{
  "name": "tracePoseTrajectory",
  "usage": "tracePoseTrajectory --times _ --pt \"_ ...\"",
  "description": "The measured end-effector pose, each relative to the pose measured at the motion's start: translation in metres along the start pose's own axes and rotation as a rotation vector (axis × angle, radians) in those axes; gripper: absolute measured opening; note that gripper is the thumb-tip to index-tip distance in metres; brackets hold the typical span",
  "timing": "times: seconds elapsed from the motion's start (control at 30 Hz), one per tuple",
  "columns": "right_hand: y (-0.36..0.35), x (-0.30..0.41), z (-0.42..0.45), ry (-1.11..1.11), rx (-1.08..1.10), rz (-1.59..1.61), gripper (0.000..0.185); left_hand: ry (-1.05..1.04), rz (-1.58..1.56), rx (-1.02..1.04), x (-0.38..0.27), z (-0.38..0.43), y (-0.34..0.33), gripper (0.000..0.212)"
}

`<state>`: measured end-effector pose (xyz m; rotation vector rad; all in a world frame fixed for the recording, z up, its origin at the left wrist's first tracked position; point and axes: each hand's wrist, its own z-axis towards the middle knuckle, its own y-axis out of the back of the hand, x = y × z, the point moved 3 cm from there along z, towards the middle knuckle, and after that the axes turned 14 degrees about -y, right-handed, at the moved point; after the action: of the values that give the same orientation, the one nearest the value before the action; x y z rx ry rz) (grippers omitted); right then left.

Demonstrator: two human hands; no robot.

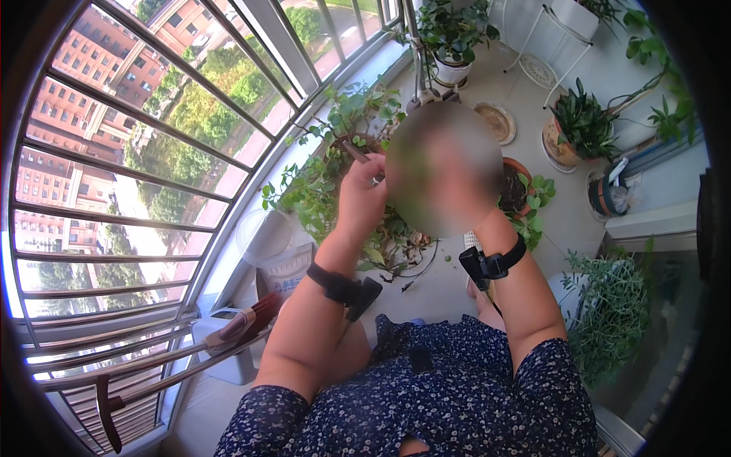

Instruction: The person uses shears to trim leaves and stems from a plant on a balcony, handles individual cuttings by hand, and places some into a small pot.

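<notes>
My left hand (365, 191) is closed round a slim brown handle (355, 152), which points up and to the left; its other end is hidden. A round blurred patch covers most of my right hand (457, 200), so its fingers and anything in them cannot be made out. Leafy green trailing plants (311, 200) spread below and left of my left hand. Dry brown leaves (408, 248) lie on the tiled floor under my hands. Right of the blur stands a terracotta pot (518, 188) with dark soil and a few green shoots.
Metal window bars (154, 163) curve along the left. A broom with red bristles (260, 314) and a long-handled dustpan (228, 354) stand at lower left. Several potted plants (579, 128), an empty saucer (494, 123) and a white metal stand (539, 69) are at the right and back.
</notes>
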<state>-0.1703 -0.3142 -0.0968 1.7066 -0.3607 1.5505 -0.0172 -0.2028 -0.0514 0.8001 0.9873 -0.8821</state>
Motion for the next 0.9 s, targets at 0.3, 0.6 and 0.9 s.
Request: tracePoseTrajectory --times 0.3,0.6,0.9 --pt "0.007 0.055 -0.005 -0.15 -0.013 -0.19 0.03 -0.082 -0.033 0.067 0.003 -0.004 0.004 0.012" --pt "0.013 0.085 -0.009 0.143 0.141 -0.126 0.027 0.006 -0.236 -0.056 -0.002 -0.004 0.006 0.013" --pt "0.007 0.089 -0.009 0.245 -0.257 -0.32 0.023 0.133 -0.357 -0.067 -0.015 -0.008 -0.009 0.013"
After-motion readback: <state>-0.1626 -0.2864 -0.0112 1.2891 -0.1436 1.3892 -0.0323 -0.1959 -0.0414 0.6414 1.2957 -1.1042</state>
